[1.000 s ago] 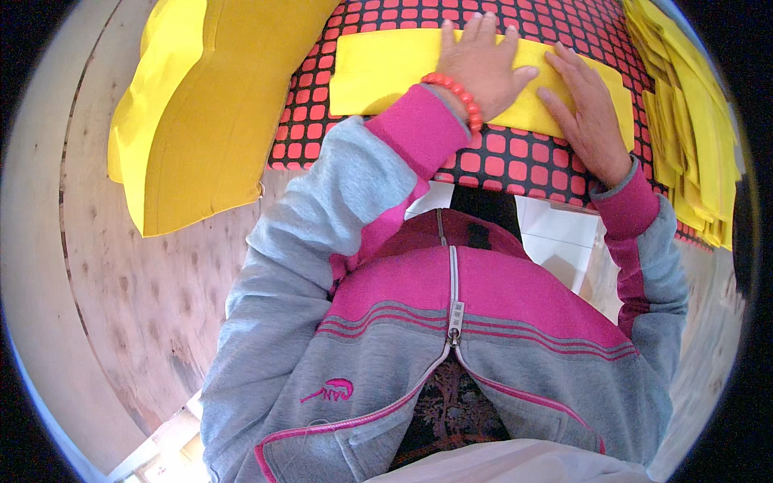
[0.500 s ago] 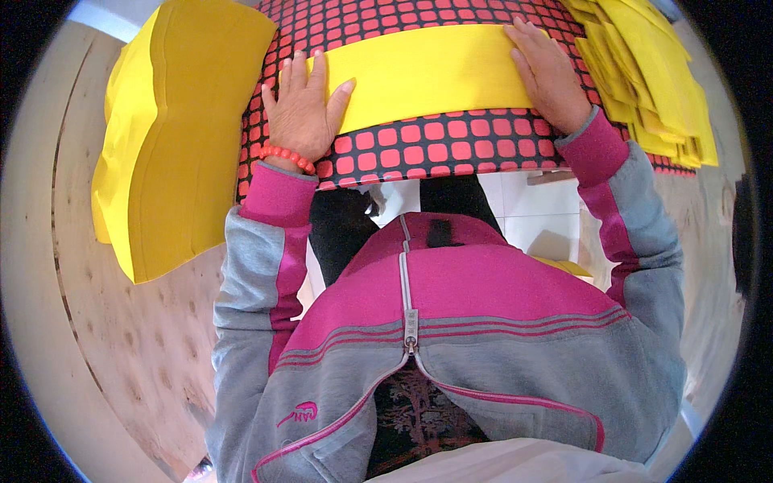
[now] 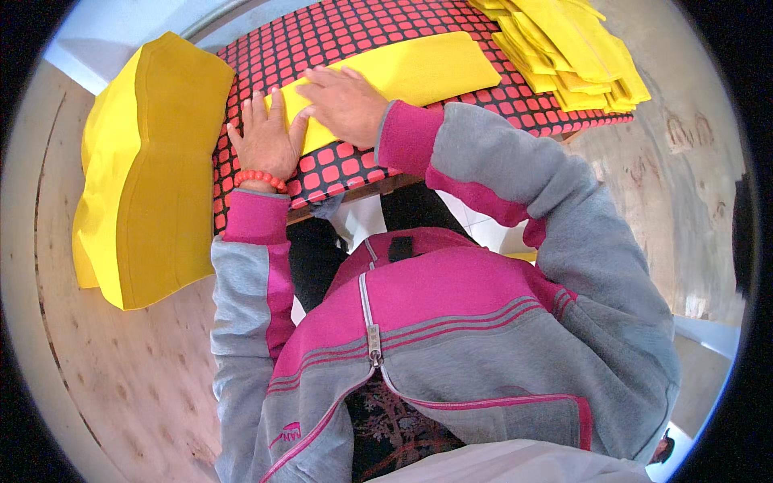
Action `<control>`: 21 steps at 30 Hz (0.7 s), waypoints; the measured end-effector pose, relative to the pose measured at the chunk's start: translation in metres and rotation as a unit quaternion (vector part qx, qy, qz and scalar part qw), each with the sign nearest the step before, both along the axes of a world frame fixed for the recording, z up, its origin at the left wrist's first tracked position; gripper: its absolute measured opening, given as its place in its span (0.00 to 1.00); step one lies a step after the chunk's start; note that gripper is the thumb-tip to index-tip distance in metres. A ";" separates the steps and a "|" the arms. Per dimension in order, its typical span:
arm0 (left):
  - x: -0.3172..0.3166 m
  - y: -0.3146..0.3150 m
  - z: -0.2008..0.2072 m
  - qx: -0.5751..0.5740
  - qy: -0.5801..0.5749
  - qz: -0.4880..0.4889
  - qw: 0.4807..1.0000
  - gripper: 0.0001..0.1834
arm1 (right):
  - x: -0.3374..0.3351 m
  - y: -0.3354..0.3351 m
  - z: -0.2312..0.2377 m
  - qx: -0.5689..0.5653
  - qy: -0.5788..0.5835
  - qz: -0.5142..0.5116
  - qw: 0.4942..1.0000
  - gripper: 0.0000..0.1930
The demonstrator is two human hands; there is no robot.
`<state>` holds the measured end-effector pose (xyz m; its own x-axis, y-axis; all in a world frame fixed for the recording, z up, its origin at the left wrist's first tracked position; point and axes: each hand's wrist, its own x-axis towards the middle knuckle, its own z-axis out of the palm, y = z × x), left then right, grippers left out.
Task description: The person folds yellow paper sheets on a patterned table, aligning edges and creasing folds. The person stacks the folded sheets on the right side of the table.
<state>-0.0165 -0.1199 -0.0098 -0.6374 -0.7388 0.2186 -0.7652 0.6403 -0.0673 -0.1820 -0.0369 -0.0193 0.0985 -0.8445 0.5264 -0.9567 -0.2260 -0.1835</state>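
A folded strip of yellow cloth [image 3: 427, 68] lies flat across a table covered in a red-and-black checked cloth [image 3: 322, 173]. My left hand [image 3: 267, 141], with a red bead bracelet at the wrist, presses its fingers on the strip's left end. Close beside it, my right hand [image 3: 342, 103] rests flat on the strip, its fingers stretched out toward the left. Neither hand grips anything. The strip's right part is uncovered, and its left end is partly hidden under my hands.
A large curved sheet of yellow fabric [image 3: 165, 177] hangs over the table's left side. At the far right corner sits a pile of folded yellow pieces [image 3: 576, 56]. Wooden boards [image 3: 121, 354] show at the left, and a wall [image 3: 129, 40] stands behind.
My right hand has moved left along the strip, from its right end to beside my left hand. My left hand stays on the left end. The view has shifted and tilted somewhat.
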 end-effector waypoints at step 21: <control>-0.157 0.071 0.014 -0.056 0.121 -0.190 0.973 0.37 | -0.194 0.062 -0.023 0.013 0.104 -0.143 0.984 0.23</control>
